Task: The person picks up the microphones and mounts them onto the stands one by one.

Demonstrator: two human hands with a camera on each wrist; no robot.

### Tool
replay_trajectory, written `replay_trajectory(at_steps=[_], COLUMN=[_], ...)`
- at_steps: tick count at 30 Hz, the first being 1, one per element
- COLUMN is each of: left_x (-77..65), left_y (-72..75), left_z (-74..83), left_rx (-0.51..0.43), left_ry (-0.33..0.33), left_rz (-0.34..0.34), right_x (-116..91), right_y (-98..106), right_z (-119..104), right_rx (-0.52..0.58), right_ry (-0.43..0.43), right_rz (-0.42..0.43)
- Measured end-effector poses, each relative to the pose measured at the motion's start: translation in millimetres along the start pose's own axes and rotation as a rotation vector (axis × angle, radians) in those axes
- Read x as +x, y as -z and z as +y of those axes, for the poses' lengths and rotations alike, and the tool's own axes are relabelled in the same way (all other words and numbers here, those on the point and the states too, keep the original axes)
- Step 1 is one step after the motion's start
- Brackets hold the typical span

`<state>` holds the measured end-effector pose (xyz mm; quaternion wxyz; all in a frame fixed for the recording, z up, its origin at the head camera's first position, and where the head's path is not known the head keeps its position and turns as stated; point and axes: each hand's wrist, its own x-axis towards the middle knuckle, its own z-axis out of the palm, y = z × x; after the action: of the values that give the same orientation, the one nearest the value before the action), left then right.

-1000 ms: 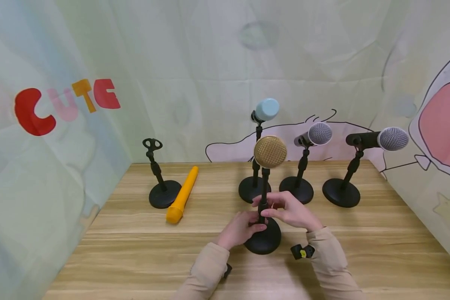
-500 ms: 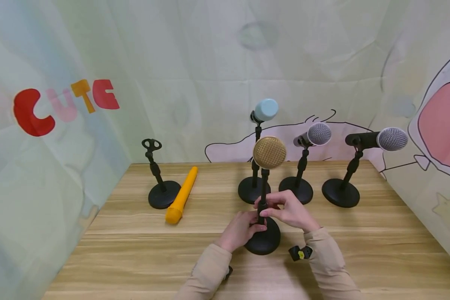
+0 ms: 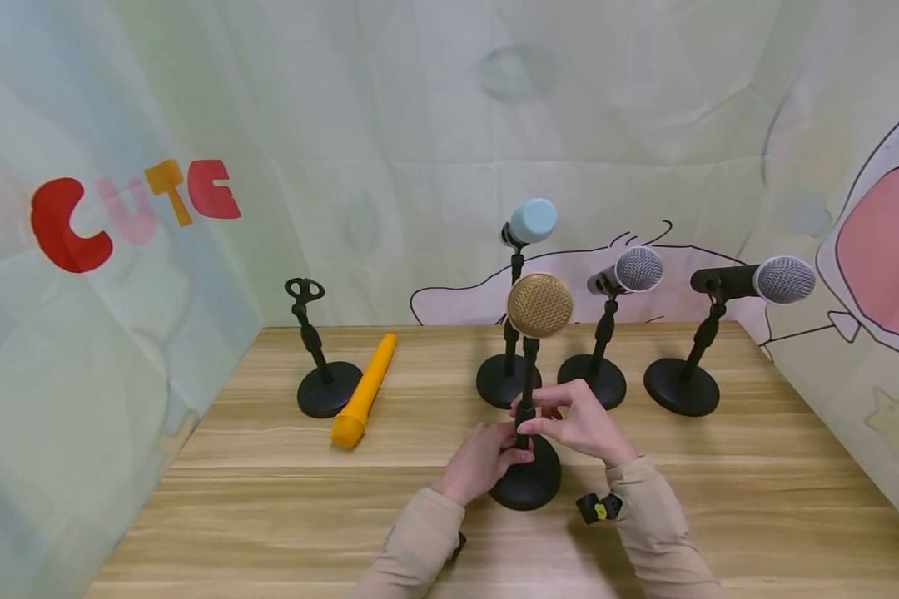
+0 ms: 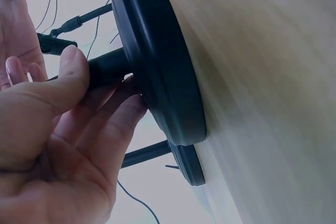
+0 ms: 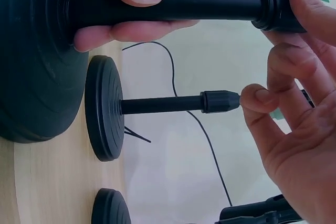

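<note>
A black microphone stand [image 3: 524,487] with a round base stands near the front of the table, and a microphone with a gold mesh head [image 3: 539,305] tops it. My left hand [image 3: 481,460] grips the lower pole just above the base, its thumb and fingers on either side in the left wrist view. Higher up, my right hand [image 3: 580,423] pinches the knurled collar [image 5: 270,8] of the pole between thumb and fingers. In the right wrist view the lower pole [image 5: 210,2] shows between the two hands.
Behind stand three more stands with microphones: one light blue [image 3: 534,220], one silver-headed [image 3: 638,269], and another silver-headed one [image 3: 785,279] at right. At left, an orange microphone [image 3: 365,391] lies beside a stand with a bare clip [image 3: 304,289]. Printed cloth surrounds the table [image 3: 270,532].
My right hand has shifted very slightly on the collar. The stand, my left hand and the other things stay where they were, apart from a slight sway of the view.
</note>
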<state>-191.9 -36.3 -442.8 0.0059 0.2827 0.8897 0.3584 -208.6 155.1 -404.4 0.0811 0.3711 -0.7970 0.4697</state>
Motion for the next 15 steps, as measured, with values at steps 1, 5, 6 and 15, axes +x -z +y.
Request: replay_trajectory(at_steps=[1,5,6,15], left_x=[-0.1,-0.6,-0.8,-1.4], left_y=[0.3,0.2,0.2,0.3], left_z=[0.0,-1.0,-1.0,0.0], left_rx=[0.001,-0.009,-0.014,0.005], left_ry=[-0.004,-0.012,-0.012,-0.020], left_rz=[0.002,0.006,0.005,0.016], right_x=[-0.1,-0.5,-0.7,-1.1], right_y=[0.4,2.5,3.1,0.5], right_z=[0.1,0.7,0.6,1.7], right_rx=[0.002,0.050,0.068,0.041], right_ry=[-0.005,-0.046,-0.057,-0.038], right_rz=[-0.008,-0.068,-0.082,-0.020])
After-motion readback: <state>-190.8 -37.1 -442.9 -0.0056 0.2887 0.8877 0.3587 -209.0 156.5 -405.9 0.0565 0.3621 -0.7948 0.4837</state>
